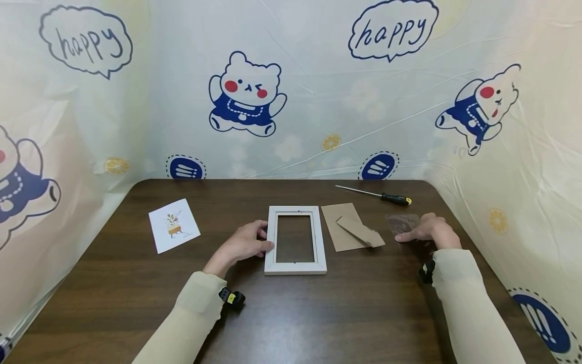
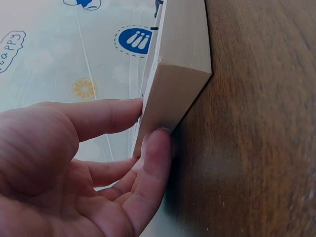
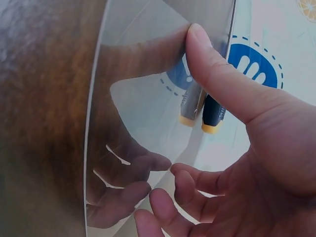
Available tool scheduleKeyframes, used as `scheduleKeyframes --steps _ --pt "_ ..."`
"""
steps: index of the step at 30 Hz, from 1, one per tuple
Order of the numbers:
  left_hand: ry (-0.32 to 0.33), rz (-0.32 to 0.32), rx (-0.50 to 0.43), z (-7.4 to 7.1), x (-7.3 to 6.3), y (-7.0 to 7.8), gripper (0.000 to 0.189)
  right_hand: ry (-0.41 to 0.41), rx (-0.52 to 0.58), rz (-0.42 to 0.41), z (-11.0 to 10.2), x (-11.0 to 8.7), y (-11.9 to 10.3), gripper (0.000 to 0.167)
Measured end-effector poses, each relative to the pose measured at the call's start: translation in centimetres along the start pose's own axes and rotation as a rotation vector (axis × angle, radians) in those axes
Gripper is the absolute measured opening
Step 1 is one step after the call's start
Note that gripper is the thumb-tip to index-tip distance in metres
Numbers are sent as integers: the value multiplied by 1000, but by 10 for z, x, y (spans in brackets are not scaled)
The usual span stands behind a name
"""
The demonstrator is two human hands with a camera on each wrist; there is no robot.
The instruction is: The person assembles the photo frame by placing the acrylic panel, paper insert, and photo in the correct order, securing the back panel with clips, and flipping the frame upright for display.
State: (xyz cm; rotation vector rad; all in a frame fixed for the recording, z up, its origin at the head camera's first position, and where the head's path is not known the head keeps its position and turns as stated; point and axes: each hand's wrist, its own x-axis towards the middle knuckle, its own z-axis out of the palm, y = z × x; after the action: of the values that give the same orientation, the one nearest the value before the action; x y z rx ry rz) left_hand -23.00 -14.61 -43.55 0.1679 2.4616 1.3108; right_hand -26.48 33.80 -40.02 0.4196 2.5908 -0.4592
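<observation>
A white picture frame [image 1: 296, 269] lies flat on the table in the head view, small dark tabs at its inner rim. My left hand [image 1: 244, 241] grips its left side, thumb on the upper face and fingers against the outer side, as the left wrist view shows [image 2: 98, 168]. At the right, a clear plastic sheet [image 1: 400, 221] lies partly under my right hand [image 1: 432, 230]. In the right wrist view, thumb and fingertips touch the sheet's shiny surface [image 3: 143, 106], spread apart, with the hand mirrored in it.
Between frame and sheet lies a brown backing board [image 1: 342, 237] with its stand leg [image 1: 359, 231]. Behind them is a screwdriver [image 1: 382, 195] with a black and yellow handle. A white card with a potted plant print [image 1: 175, 226] lies at the left. Printed curtains surround the table [image 1: 282, 313].
</observation>
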Motion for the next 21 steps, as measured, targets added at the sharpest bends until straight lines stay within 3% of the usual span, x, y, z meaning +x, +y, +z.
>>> scheduleKeyframes --steps 7,17,21 --pt "-5 -4 1 0 -2 2 69 1 -73 -10 0 6 3 123" --pt "4 -8 20 0 0 1 68 -43 -111 -66 -4 4 9 116" --pt "4 -6 26 -1 -1 1 68 -53 -59 -43 -3 4 11 120"
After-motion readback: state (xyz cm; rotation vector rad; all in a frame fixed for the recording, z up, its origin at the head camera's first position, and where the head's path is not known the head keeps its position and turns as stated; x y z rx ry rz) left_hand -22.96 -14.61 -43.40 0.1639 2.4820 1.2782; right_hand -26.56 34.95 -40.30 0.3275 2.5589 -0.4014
